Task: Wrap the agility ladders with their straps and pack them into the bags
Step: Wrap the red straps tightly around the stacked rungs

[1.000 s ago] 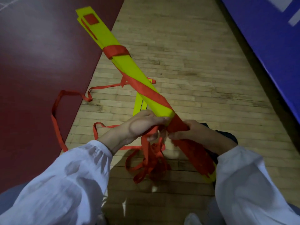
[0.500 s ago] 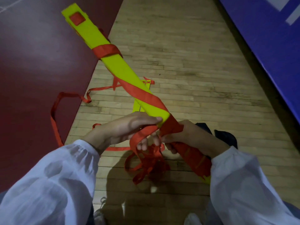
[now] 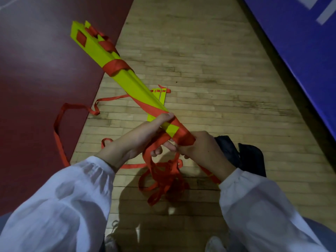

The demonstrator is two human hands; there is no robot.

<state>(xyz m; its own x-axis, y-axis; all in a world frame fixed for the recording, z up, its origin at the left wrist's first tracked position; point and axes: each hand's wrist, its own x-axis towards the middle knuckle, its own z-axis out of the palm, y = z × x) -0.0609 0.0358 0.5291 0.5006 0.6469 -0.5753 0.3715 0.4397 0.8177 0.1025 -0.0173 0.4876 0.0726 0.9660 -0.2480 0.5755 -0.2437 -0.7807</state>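
A bundle of yellow ladder rungs (image 3: 127, 82) slants from the upper left down toward me, held above the floor. Red strap (image 3: 116, 67) winds round it in bands. My right hand (image 3: 201, 148) grips the bundle's near, strap-covered end. My left hand (image 3: 138, 137) holds the bundle from the left, thumb on top, with the strap running under its fingers. A loose tangle of red strap (image 3: 163, 179) hangs below both hands. A dark bag (image 3: 241, 155) lies on the floor right of my right wrist.
More red strap (image 3: 60, 124) loops across the wooden floor and onto the dark red mat (image 3: 36, 79) at left. Other yellow rungs (image 3: 161, 95) lie on the floor under the bundle. A blue mat (image 3: 300, 42) borders the right side. My shoes show at the bottom.
The bundle has turned, so its far end now shows fanned rungs, and another band of strap lies round it by my hands. My left thumb now sits on top.
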